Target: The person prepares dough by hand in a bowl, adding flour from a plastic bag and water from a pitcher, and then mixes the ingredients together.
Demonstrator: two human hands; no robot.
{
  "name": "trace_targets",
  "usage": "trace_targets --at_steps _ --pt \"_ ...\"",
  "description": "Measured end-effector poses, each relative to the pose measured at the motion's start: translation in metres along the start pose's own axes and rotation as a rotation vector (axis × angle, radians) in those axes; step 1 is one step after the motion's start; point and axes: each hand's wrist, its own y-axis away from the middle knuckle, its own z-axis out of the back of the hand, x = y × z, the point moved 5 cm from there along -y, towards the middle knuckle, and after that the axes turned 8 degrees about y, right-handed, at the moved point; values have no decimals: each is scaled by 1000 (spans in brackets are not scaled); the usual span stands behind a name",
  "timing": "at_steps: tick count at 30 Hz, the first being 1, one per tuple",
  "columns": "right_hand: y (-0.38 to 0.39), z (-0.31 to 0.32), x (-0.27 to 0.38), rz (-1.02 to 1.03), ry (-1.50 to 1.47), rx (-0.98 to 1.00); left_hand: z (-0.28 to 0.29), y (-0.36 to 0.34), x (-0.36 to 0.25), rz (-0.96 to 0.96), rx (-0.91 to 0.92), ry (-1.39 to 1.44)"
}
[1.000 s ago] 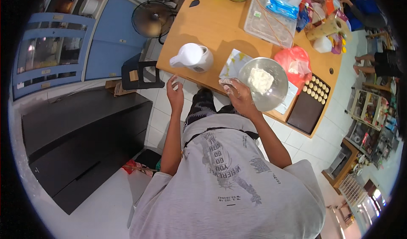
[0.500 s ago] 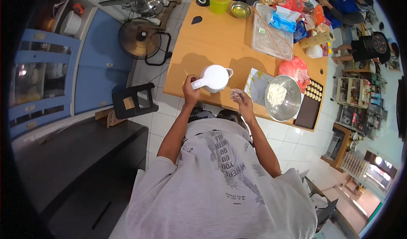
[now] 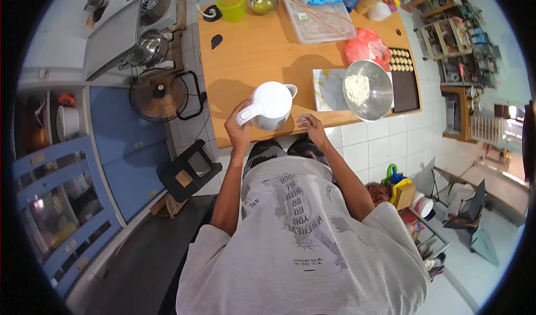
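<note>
My left hand is wrapped round the handle of a white kettle, held by the table's near edge with its spout to the right. Its lid is closed. To the right of the kettle, and apart from it, is my right hand, its fingers loosely bent and apart, dusted with something pale, and nothing in them. Further right stands a steel bowl with a pale floury heap in it. Beside the bowl, a dark baking tray carries rows of small pale dough balls at its far end.
On the wooden table are a patterned box, a red plastic bag, a clear lidded container, a yellow-green tub and a small metal bowl. A floor fan and a black stool stand to the left.
The whole view has shifted and turned, with the table further up and left in it. The kettle stays in my left hand, and my right hand remains beside it, free.
</note>
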Motion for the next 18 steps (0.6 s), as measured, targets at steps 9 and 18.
trace_targets --at_steps 9,18 --pt "14 -1 129 -68 -763 88 -57 -30 -156 -129 207 -120" --pt "-11 48 164 77 -939 271 -153 -53 -223 -276 284 -282"
